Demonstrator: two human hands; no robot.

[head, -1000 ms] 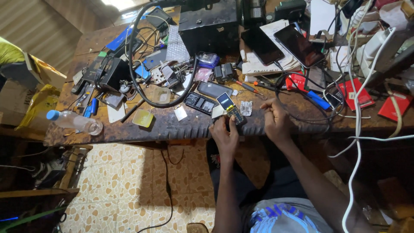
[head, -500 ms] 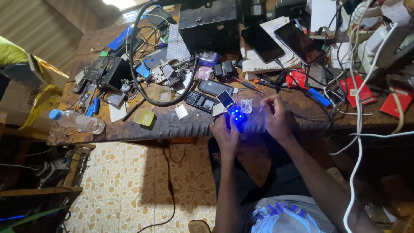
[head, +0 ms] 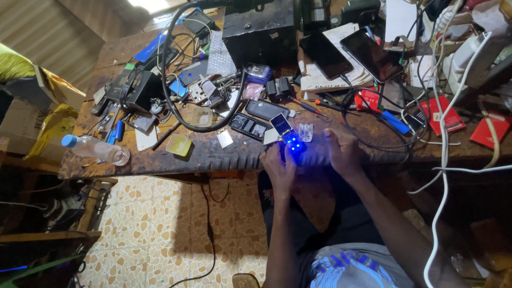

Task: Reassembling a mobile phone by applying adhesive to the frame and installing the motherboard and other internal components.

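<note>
Left hand closed around the lower end of a small keypad phone, thumb on the keys, held at the near edge of the workbench. Keypad glowing bright blue, light spilling over the bench edge and both hands; dark a second ago, first lit half a second ago, stronger now. Screen end tilted up and away from the body. Right hand just right of the phone, resting on the bench edge with fingers loosely curled, gripping nothing visible; a second ago closer in and touching the phone, now apart from it.

Just right of the phone, a small clear plastic piece flat on the bench. Just left of the phone, an opened dark handset shell; behind the phone, a dark grey handset. Farther left of the phone, a yellow square piece, and well left at the bench edge, a clear bottle with blue cap lying on its side. Well behind the phone, two black smartphones on white paper and a black box. Right of the phone, red packs and white cables. All of these unmoved since the earlier views.
</note>
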